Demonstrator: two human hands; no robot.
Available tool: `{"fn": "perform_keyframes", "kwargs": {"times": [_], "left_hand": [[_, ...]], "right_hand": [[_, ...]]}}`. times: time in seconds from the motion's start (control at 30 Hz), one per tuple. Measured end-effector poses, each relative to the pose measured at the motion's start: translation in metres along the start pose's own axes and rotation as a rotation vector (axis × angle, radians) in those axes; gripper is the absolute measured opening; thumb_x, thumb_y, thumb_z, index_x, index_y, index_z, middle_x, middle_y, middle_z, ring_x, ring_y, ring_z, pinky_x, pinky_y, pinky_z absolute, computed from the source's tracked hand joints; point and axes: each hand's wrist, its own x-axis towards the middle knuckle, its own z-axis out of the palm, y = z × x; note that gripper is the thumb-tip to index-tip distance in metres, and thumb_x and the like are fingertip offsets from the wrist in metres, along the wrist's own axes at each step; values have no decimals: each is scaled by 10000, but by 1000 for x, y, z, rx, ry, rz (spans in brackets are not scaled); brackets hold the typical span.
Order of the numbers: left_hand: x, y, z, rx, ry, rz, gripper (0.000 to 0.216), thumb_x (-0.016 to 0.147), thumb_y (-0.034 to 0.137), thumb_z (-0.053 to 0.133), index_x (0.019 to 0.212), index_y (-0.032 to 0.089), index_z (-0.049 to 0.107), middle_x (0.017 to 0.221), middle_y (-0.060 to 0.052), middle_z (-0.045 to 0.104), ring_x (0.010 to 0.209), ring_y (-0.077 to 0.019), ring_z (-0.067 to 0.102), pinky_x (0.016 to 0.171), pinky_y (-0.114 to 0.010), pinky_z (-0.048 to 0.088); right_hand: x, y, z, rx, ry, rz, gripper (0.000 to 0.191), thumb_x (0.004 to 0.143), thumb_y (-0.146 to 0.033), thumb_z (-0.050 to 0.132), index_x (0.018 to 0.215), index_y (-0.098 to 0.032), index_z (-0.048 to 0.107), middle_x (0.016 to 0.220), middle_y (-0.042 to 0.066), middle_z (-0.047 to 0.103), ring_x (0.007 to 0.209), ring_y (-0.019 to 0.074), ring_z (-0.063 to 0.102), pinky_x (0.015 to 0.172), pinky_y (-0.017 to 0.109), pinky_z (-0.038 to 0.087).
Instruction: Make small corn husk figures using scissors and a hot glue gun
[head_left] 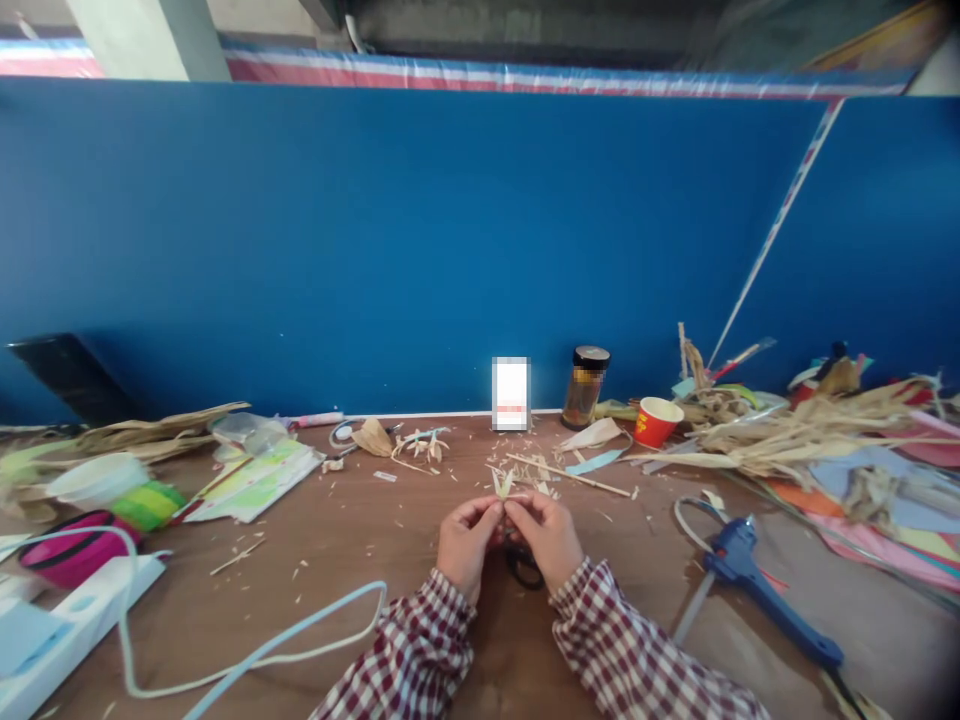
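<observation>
Above the near middle of the table, my left hand (466,540) and my right hand (550,535) meet at their fingertips. Both pinch a small pale corn-husk piece (504,483) whose thin strips spread upward like petals. The fingers hide its lower end. Under my hands lies a black loop (526,568), which looks like a scissors handle; the rest of it is covered. A thin stick (574,475) and scattered husk scraps lie just beyond my fingers.
A blue glue gun (772,590) lies at the right, beside heaped dry husks (765,430). A red paper cup (658,424) and a lidded jar (585,390) stand near the blue partition (450,230). A white power strip (82,620) and cable (300,650) occupy the left.
</observation>
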Motion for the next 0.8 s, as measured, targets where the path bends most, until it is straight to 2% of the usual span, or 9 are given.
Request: {"fn": "perform_keyframes", "kwargs": {"times": [0.1, 0.2, 0.27, 0.43, 0.57, 0.7, 0.8], "left_hand": [[0, -1, -1, 91, 43, 75, 269, 565, 294, 720, 753, 108, 672, 611, -31, 646, 504, -98, 539, 483, -192, 435], [2, -3, -6, 192, 77, 171, 261, 598, 307, 694, 775, 116, 673, 569, -14, 628, 472, -92, 517, 458, -184, 420], [3, -4, -8, 235, 83, 203, 257, 610, 307, 685, 786, 120, 674, 559, -10, 624, 469, -92, 517, 453, -181, 421], [0, -4, -4, 127, 99, 85, 253, 584, 266, 713, 781, 115, 663, 642, -31, 655, 540, -104, 575, 507, -189, 477], [0, 5, 0, -91, 183, -75, 222, 547, 179, 742, 732, 107, 645, 576, -5, 621, 471, -75, 555, 441, -157, 473], [6, 18, -5, -182, 193, -70, 144, 596, 121, 705, 720, 107, 635, 597, -2, 618, 455, -49, 538, 413, -123, 458], [9, 21, -9, -179, 205, -55, 109, 635, 110, 673, 738, 114, 637, 616, 6, 621, 438, -31, 521, 391, -104, 439]], "right_hand": [[-2, 0, 1, -5, -8, -7, 265, 680, -394, 603, 797, -158, 574, 725, 36, 629, 645, 167, 602, 528, 258, 483], [-5, -1, 2, -34, 47, -86, 285, 655, -350, 640, 847, -187, 506, 846, 36, 611, 644, 152, 602, 548, 257, 481], [-6, -1, 2, -53, 50, -104, 287, 653, -329, 646, 842, -192, 479, 835, 30, 596, 640, 145, 594, 555, 253, 478], [-6, 1, 2, -51, -7, -23, 218, 706, -354, 585, 777, -183, 471, 676, 12, 567, 610, 152, 571, 481, 233, 446], [-1, 2, 0, -29, 34, -47, 195, 716, -355, 561, 767, -185, 480, 653, -2, 537, 607, 147, 559, 469, 223, 441], [8, -1, -12, -74, 94, -88, 188, 735, -355, 528, 802, -183, 493, 672, 0, 536, 611, 142, 549, 470, 217, 429], [13, -7, -23, -211, 104, -183, 168, 752, -340, 506, 807, -182, 522, 681, 3, 549, 605, 138, 534, 498, 227, 422]]}}
